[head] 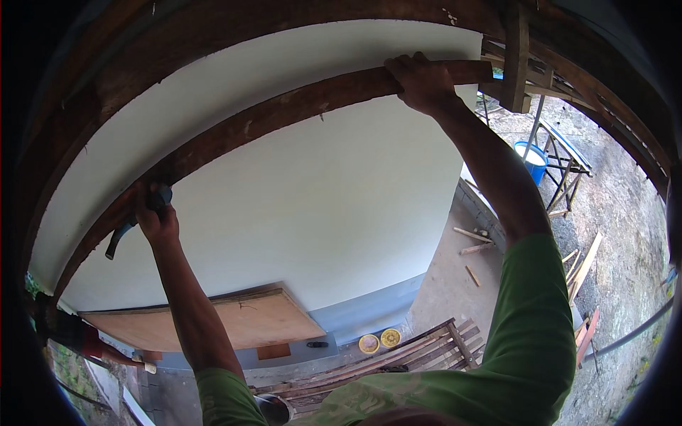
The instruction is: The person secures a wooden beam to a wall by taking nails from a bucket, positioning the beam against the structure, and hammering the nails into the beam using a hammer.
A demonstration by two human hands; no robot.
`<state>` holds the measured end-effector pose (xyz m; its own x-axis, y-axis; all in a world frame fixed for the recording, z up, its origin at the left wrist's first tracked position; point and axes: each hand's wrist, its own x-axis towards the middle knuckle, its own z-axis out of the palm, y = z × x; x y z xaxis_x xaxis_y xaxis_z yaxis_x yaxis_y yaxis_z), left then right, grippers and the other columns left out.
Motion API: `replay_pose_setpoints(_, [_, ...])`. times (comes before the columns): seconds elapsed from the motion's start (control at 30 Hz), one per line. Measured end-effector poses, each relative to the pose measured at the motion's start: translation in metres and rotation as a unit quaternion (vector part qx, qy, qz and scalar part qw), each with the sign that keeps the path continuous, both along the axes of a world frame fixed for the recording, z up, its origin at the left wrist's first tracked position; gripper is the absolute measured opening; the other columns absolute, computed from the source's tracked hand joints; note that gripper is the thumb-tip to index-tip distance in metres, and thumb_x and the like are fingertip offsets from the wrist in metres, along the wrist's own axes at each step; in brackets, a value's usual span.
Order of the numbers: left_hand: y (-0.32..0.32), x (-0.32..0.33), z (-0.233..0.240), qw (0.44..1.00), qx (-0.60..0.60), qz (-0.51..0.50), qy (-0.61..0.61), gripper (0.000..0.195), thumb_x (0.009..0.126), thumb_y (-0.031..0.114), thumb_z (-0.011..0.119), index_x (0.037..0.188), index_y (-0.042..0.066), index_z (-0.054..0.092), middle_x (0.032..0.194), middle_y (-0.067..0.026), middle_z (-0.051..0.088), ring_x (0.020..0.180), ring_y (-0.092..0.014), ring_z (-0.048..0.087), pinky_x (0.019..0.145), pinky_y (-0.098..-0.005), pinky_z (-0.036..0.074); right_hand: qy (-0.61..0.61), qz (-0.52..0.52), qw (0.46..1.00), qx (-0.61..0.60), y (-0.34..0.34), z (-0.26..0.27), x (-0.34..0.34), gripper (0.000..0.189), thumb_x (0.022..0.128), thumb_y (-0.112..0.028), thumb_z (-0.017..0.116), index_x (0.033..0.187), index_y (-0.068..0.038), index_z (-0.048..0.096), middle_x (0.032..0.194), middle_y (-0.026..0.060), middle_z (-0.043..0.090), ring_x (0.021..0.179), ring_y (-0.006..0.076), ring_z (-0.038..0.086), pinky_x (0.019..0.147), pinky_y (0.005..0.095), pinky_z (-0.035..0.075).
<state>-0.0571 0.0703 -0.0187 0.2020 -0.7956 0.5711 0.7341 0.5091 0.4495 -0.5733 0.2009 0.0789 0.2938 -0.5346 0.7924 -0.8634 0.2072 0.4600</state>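
Note:
A long brown wooden beam [256,125] runs across a smooth white wall [319,186], bent by the lens. Near its right end, my right hand [423,82] wraps over the beam with the fingers behind the top edge. Farther left, my left hand [155,215] is raised to the beam's lower side and holds a hammer-like tool [161,197]. The tool's dark handle [113,246] sticks out down and left of the hand. My left fingertips are in shadow, so I cannot tell how firmly they also press the beam.
Overhead is wooden roof framing [514,58]. Below lie a plywood panel [213,322], two yellow round containers [368,344] and a slatted wooden structure [447,346]. Outside stand a blue drum [535,170] and a trestle [565,165]. Another person [69,330] is at far left.

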Motion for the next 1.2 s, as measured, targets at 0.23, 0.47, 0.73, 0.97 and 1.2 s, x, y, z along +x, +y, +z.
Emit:
replay_pose_setpoints(0.23, [-0.051, 0.024, -0.006, 0.998, 0.020, -0.051, 0.016, 0.014, 0.095, 0.023, 0.058, 0.094, 0.009, 0.060, 0.082, -0.0028, 0.064, 0.078, -0.012, 0.061, 0.075, -0.0260, 0.050, -0.029, -0.021, 0.999, -0.006, 0.001, -0.007, -0.012, 0.034, 0.080, -0.015, 0.060, 0.114, -0.014, 0.055, 0.112, 0.0077, 0.058, 0.104, 0.0291, 0.058, 0.066, 0.0431, 0.059])
replay_pose_setpoints(0.47, [-0.083, 0.041, -0.008, 0.995, -0.017, 0.073, -0.066, 0.017, 0.094, 0.024, 0.060, 0.099, 0.007, 0.060, 0.092, -0.0029, 0.063, 0.085, -0.012, 0.061, 0.084, -0.0251, 0.049, -0.015, 0.012, 0.998, -0.052, -0.003, -0.017, -0.008, 0.025, 0.078, -0.012, 0.062, 0.103, -0.012, 0.060, 0.100, 0.0089, 0.061, 0.093, 0.0286, 0.062, 0.057, 0.0400, 0.059])
replay_pose_setpoints(0.73, [-0.089, 0.017, -0.011, 0.999, 0.036, 0.012, -0.031, 0.023, 0.094, 0.026, 0.059, 0.104, 0.006, 0.060, 0.099, -0.0031, 0.064, 0.094, -0.011, 0.061, 0.091, -0.0254, 0.046, -0.022, 0.008, 0.998, -0.063, -0.015, -0.031, -0.027, 0.024, 0.079, -0.015, 0.062, 0.102, -0.014, 0.061, 0.098, 0.0085, 0.060, 0.088, 0.0284, 0.063, 0.054, 0.0392, 0.058])
replay_pose_setpoints(0.97, [-0.138, 0.046, -0.025, 0.978, -0.041, 0.162, -0.129, 0.028, 0.095, 0.023, 0.057, 0.113, 0.002, 0.059, 0.108, -0.0076, 0.064, 0.099, -0.015, 0.062, 0.094, -0.0281, 0.048, -0.050, -0.021, 0.998, -0.040, -0.018, -0.031, -0.028, 0.037, 0.073, -0.023, 0.072, 0.108, -0.019, 0.060, 0.103, 0.0054, 0.059, 0.091, 0.0275, 0.063, 0.062, 0.0403, 0.059])
replay_pose_setpoints(1.2, [-0.151, 0.046, -0.027, 0.870, -0.141, 0.371, -0.293, 0.029, 0.095, 0.022, 0.056, 0.114, 0.001, 0.058, 0.108, -0.0089, 0.064, 0.099, -0.016, 0.062, 0.095, -0.0290, 0.048, -0.047, -0.031, 0.998, -0.043, -0.026, -0.034, -0.031, 0.035, 0.074, -0.024, 0.071, 0.107, -0.019, 0.060, 0.102, 0.0046, 0.060, 0.088, 0.0265, 0.063, 0.062, 0.0392, 0.059])
